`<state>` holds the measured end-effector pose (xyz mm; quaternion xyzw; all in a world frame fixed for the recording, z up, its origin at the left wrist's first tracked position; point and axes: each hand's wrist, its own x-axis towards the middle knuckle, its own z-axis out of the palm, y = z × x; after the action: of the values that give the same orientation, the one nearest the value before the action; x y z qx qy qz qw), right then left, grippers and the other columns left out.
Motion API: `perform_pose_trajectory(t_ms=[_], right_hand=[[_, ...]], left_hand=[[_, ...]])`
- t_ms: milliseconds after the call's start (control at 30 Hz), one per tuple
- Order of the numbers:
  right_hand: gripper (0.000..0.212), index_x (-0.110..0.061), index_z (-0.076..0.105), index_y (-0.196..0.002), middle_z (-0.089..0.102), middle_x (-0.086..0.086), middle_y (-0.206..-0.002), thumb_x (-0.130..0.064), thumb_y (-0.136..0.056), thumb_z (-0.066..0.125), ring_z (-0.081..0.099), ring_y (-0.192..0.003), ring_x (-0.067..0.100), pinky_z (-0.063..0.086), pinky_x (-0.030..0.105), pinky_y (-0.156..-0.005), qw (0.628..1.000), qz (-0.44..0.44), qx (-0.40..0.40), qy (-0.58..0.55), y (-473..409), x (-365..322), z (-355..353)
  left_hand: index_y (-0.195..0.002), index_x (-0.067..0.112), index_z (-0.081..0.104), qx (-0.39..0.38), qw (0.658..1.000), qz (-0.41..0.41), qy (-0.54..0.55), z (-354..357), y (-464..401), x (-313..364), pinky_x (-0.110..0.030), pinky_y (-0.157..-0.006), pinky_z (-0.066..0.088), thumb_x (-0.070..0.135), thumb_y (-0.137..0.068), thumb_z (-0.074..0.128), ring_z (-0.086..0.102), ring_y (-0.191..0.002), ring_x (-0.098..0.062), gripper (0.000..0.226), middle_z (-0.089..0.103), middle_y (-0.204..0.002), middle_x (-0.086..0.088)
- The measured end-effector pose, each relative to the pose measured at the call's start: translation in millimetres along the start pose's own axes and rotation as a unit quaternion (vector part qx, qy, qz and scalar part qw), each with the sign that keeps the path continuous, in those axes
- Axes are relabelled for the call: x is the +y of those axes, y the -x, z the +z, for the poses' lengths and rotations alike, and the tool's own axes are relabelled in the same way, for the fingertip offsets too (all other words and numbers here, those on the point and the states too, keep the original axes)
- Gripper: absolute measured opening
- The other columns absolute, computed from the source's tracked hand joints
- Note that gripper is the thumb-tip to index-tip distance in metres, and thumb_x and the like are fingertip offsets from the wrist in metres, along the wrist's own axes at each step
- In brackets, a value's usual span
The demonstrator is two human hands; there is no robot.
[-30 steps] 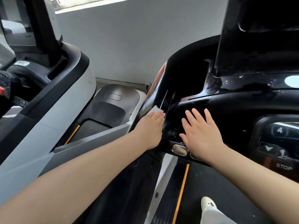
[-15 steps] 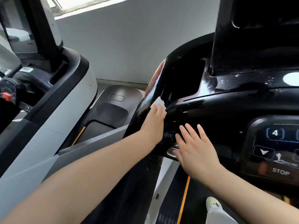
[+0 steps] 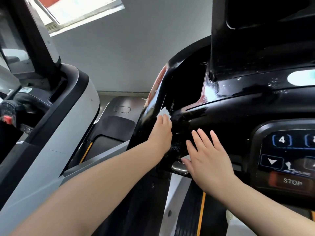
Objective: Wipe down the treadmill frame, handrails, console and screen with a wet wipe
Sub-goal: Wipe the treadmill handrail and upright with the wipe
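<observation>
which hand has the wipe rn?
The left hand: its fingers press the white wet wipe against the black console's left edge. The right hand lies flat, fingers spread, holding nothing.

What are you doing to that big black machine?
A person is cleaning a treadmill. Their left hand presses a white wet wipe against the shiny black frame at the left edge of the console. Their right hand lies flat and open on the console, near a silver metal pad, with nothing in it. The button panel with the 4 and STOP keys sits just to the right, untouched at this moment. Another treadmill, grey and white, stands alongside.
</observation>
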<state>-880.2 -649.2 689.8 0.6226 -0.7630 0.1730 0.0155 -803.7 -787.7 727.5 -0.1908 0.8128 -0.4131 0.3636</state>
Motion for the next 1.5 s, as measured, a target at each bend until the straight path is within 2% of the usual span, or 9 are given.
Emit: perform_pose_trajectory(t_ms=[333,467,633,700,800,967,1067,1233,1500], right_hand=[[0.062,0.007,0.065,-0.111,0.056,0.030,-0.124,-0.038,-0.070,0.075,0.050,-0.122,0.043,0.021,0.053,-0.105,0.998,0.035,-0.041,0.009,-5.4,-4.1,-1.2],[0.059,0.003,0.068,-0.107,0.059,0.029,-0.121,-0.038,-0.066,0.079,0.054,-0.118,0.042,0.022,0.052,-0.104,0.998,0.019,-0.060,0.000,-2.6,-8.9,2.2],[0.055,0.000,0.069,-0.106,0.059,0.027,-0.121,-0.039,-0.070,0.078,0.054,-0.118,0.042,0.023,0.052,-0.103,0.997,0.010,-0.081,0.015,3.8,-5.9,4.5],[0.047,-0.001,0.069,-0.107,0.059,0.026,-0.122,-0.040,-0.080,0.068,0.054,-0.118,0.041,0.023,0.052,-0.104,0.997,0.006,-0.078,0.020,4.7,-5.9,6.6],[0.059,-0.002,0.069,-0.107,0.060,0.025,-0.122,-0.043,-0.084,0.035,0.054,-0.118,0.040,0.022,0.051,-0.104,0.996,0.003,-0.091,0.011,6.4,-9.3,8.0],[0.062,-0.004,0.069,-0.108,0.061,0.023,-0.120,-0.044,-0.085,0.029,0.055,-0.117,0.038,0.022,0.051,-0.104,0.994,-0.014,-0.107,0.021,11.6,-13.4,6.9],[0.061,-0.004,0.070,-0.107,0.063,0.023,-0.118,-0.044,-0.085,0.030,0.057,-0.115,0.038,0.023,0.051,-0.103,0.994,-0.021,-0.101,0.026,15.7,-13.7,6.0],[0.062,-0.006,0.070,-0.108,0.063,0.022,-0.118,-0.046,-0.086,0.029,0.057,-0.115,0.038,0.023,0.052,-0.104,0.993,-0.025,-0.110,0.035,24.8,-8.8,5.8],[0.066,-0.006,0.069,-0.110,0.062,0.022,-0.120,-0.049,-0.092,0.024,0.056,-0.117,0.038,0.024,0.051,-0.104,0.992,-0.025,-0.113,0.044,28.2,-8.6,2.2]], left_hand=[[-0.135,0.006,0.047,-0.010,0.998,-0.009,0.060,6.7,28.9,11.5,-0.041,-0.108,0.026,0.035,-0.098,0.028,0.028,-0.130,-0.033,0.050,0.036,-0.142,-0.016],[-0.146,-0.002,0.023,-0.022,0.998,0.027,0.051,17.6,52.3,20.5,-0.044,-0.116,0.011,0.035,-0.101,0.023,0.008,-0.142,-0.037,0.058,0.011,-0.154,-0.023],[-0.148,0.004,0.022,0.016,0.998,-0.023,0.059,10.8,5.4,-5.1,-0.039,-0.116,0.014,0.034,-0.099,0.024,0.011,-0.142,-0.031,0.057,0.012,-0.156,-0.016],[-0.146,0.005,0.027,0.022,0.996,-0.040,0.071,4.0,-11.0,-14.0,-0.036,-0.113,0.018,0.031,-0.098,0.025,0.018,-0.139,-0.027,0.055,0.019,-0.154,-0.014],[-0.142,0.006,0.037,0.033,0.994,-0.032,0.099,6.1,-9.4,-14.2,-0.035,-0.109,0.021,0.031,-0.097,0.027,0.022,-0.135,-0.026,0.052,0.029,-0.147,-0.011],[-0.149,0.001,0.012,0.001,0.994,0.032,0.104,20.3,41.7,3.4,-0.040,-0.118,0.006,0.035,-0.100,0.020,0.004,-0.145,-0.029,0.060,0.008,-0.157,-0.016],[-0.148,-0.001,0.012,-0.002,0.990,0.057,0.127,22.6,72.6,8.6,-0.041,-0.118,0.008,0.032,-0.100,0.018,0.010,-0.143,-0.029,0.059,0.014,-0.156,-0.015],[-0.150,0.006,0.000,-0.025,0.983,0.111,0.146,24.5,91.6,-3.4,-0.038,-0.116,-0.008,0.032,-0.101,0.016,-0.008,-0.145,-0.021,0.058,-0.003,-0.159,-0.007],[-0.150,0.022,-0.005,-0.066,0.962,0.263,0.017,14.9,34.5,-22.6,-0.036,-0.113,-0.016,0.037,-0.100,0.016,-0.016,-0.143,-0.009,0.057,-0.012,-0.157,0.008]])
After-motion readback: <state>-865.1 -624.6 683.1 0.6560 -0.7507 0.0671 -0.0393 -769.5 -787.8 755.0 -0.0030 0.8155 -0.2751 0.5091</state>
